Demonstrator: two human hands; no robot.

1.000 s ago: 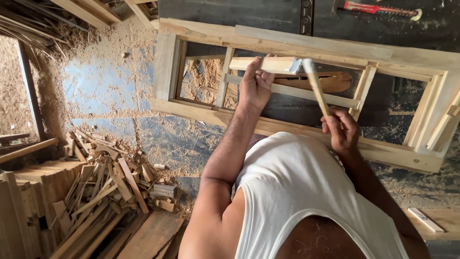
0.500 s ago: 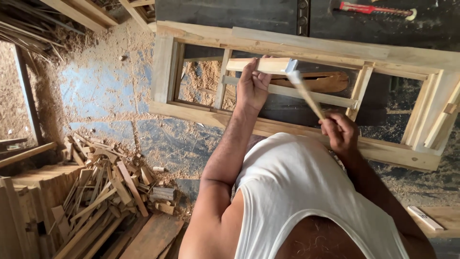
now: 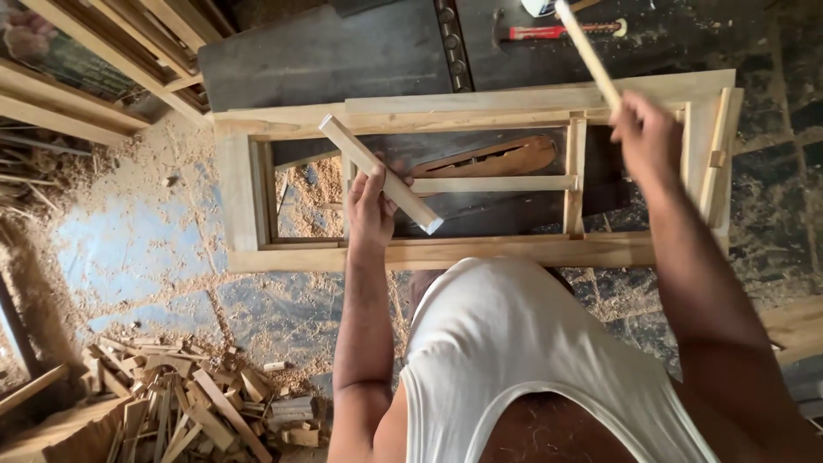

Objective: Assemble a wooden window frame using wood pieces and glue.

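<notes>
Left hand (image 3: pixel 370 208): closed around a short wooden slat (image 3: pixel 380 173), gripped near its middle. Slat tilted, upper end over the top rail of the frame, lower end over the opening near the bottom rail.

Right hand (image 3: pixel 649 137): closed around a pale wooden handle (image 3: pixel 587 51), raised above the frame's right end. Handle angled up and to the left, top end cut off by the upper edge of the view; head of the tool out of sight.

Wooden frame (image 3: pixel 446 252): long, rectangular, pale timber, lying flat on the dark tabletop (image 3: pixel 343 60) straight ahead of the body. Upright bars near both ends, one horizontal crosspiece (image 3: pixel 490 183) in the middle opening, just right of the left hand.

Curved brown wooden piece (image 3: pixel 497 158): under the frame, seen through the opening above the crosspiece.

Red-handled tool (image 3: pixel 557 31): on the tabletop beyond the frame, well apart from both hands.

Loose pale strip (image 3: pixel 716 154): leaning against the frame's right end.

Floor (image 3: pixel 146 249): left of the frame, covered in sawdust and shavings, blue patch showing through.

Pile of wood offcuts (image 3: pixel 189 403): on the floor at lower left, well apart from the frame.

Long timber lengths (image 3: pixel 94 77): stacked at upper left.

White sleeveless top (image 3: pixel 531 360): worn, lower centre of view.
</notes>
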